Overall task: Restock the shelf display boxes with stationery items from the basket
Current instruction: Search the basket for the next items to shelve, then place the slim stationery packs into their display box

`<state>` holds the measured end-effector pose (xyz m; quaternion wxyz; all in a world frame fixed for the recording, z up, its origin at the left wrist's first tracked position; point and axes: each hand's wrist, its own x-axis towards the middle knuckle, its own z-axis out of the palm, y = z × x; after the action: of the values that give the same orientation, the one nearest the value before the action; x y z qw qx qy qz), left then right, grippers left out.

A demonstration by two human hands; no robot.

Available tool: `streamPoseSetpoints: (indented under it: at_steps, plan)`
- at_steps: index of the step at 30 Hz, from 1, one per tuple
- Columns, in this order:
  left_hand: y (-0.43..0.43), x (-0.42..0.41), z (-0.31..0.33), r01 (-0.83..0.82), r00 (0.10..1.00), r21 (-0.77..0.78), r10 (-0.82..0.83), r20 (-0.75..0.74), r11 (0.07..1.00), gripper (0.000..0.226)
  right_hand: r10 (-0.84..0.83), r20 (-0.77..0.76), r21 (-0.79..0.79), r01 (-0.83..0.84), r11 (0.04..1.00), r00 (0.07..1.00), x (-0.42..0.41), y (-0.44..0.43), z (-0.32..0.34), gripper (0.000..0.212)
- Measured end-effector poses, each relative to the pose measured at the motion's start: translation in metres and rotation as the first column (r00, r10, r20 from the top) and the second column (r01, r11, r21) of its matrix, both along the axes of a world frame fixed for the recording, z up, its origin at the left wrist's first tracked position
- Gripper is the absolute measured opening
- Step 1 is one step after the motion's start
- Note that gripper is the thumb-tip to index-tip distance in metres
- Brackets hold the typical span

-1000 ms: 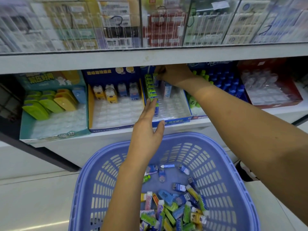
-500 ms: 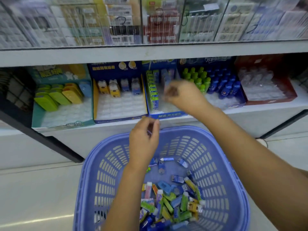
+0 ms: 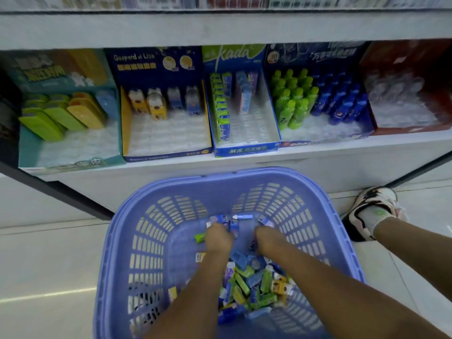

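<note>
Bare front slots in Kada box [image 3: 247,150], shelf board [image 3: 220,28] overhead

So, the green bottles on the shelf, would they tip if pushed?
Likely yes: the green bottles look tall and narrow, so one could topple. Packed closely, neighbours probably steady them. Their round bodies may roll once down.

place: shop, stationery aisle | shelf [image 3: 318,152]: white tiered retail shelving | display boxes [image 3: 247,150]: branded cardboard trays side by side along its front edge, each holding rows of one identical product | upper tier: packaged goods [image 3: 232,2] behind a clear rail | floor [image 3: 49,265]: pale tiles, blue plastic basket [image 3: 244,174] of loose stationery items [image 3: 247,285]
</note>
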<state>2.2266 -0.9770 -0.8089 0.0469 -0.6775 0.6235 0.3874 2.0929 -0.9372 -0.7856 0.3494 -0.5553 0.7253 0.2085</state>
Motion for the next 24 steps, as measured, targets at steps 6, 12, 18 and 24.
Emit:
streamPoseSetpoints:
  at_steps: [6,12,18,24]
  plan:
    - [0.008,-0.021,-0.022,-0.250,0.966,-0.009,0.249,-0.071,0.968,0.033,0.060,-0.117,0.072,-0.052,0.996,0.991,-0.007,-0.011,-0.020,0.035]
    - [0.008,-0.029,-0.024,-0.251,0.962,0.053,0.255,-0.095,0.967,0.029,-0.226,0.016,0.065,0.225,0.972,0.974,-0.031,-0.033,0.023,0.007]
    - [0.011,-0.019,-0.012,-0.129,0.981,0.103,0.142,-0.134,0.986,0.031,-0.473,0.552,0.036,0.547,0.837,0.687,-0.036,-0.025,0.083,0.010]
    - [-0.004,0.003,0.035,-0.275,0.773,0.276,0.382,-0.507,0.921,0.019,-0.287,0.762,-0.168,0.606,0.777,0.580,-0.026,-0.010,0.156,0.011]
